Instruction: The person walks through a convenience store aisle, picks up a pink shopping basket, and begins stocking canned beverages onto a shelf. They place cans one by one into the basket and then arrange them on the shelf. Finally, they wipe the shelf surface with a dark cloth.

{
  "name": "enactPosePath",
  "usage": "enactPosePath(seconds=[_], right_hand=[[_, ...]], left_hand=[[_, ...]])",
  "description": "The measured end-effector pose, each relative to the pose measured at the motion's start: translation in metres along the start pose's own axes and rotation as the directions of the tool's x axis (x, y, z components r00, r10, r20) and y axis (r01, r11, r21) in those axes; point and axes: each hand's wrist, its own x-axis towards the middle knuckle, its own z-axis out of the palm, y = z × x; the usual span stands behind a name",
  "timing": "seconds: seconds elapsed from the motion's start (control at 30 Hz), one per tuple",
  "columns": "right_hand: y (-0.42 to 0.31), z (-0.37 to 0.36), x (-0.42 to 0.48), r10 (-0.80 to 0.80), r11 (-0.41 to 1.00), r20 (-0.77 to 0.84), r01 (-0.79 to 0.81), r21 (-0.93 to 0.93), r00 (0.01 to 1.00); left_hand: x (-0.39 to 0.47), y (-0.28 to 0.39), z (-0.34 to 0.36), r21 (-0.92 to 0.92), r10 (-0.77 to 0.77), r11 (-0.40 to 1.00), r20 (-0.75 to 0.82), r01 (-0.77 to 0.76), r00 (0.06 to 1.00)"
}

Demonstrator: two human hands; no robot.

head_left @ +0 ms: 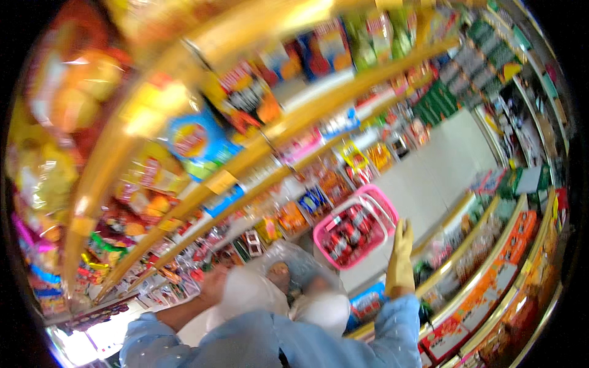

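My right hand [399, 260], in a pale yellow glove, is raised with fingers extended and nothing visible in them. Just left of its fingertips stands a pink plastic basket [320, 244] with a white handle [373, 204]. Several red-labelled, dark bottle-like items [352, 233] fill the basket. My left hand [214, 285] is bare and blurred beside my left knee, close to the shelves; its fingers are hard to make out. Between and ahead of my white-trousered knees lies a clear plastic bag [294, 257], partly hidden by them.
Shelves with yellow edges [257, 147] rise on the left, packed with crisp bags [195, 140] and small snack packets [314, 201]. Lower shelving [451, 267] with orange boxes [519, 237] runs along the right. A pale tiled floor [441, 161] lies between them. Dark green cartons [437, 103] stand at the far end.
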Motion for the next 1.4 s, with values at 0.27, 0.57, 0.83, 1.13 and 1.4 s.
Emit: enactPosePath(seconds=[0.27,0.57,0.83,1.13,1.4], right_hand=[[-0.272,0.015,-0.244,-0.132,0.824,0.714,-0.324,0.464,0.687],[-0.435,-0.094,-0.426,-0.501,0.864,0.622,0.303,0.403,0.602],[-0.561,-0.234,-0.462,-0.194,0.972,0.774,0.226,0.067,0.603],[-0.671,-0.221,-0.507,-0.762,0.540,0.549,0.806,0.244,0.344],[-0.659,-0.222,-0.514,-0.605,0.377,0.788,0.912,0.159,0.113]], left_hand=[[-0.012,0.169,-0.011,0.487,0.097,0.857,0.168,-0.168,0.981],[-0.086,0.296,-0.039,0.386,0.082,0.891,0.381,-0.239,0.921],[-0.141,0.443,-0.186,0.139,0.062,0.984,0.305,-0.109,0.950],[-0.184,0.510,-0.286,0.009,0.207,0.978,-0.153,-0.208,0.966],[-0.217,0.544,-0.303,0.293,0.453,0.888,-0.415,-0.355,0.789]])
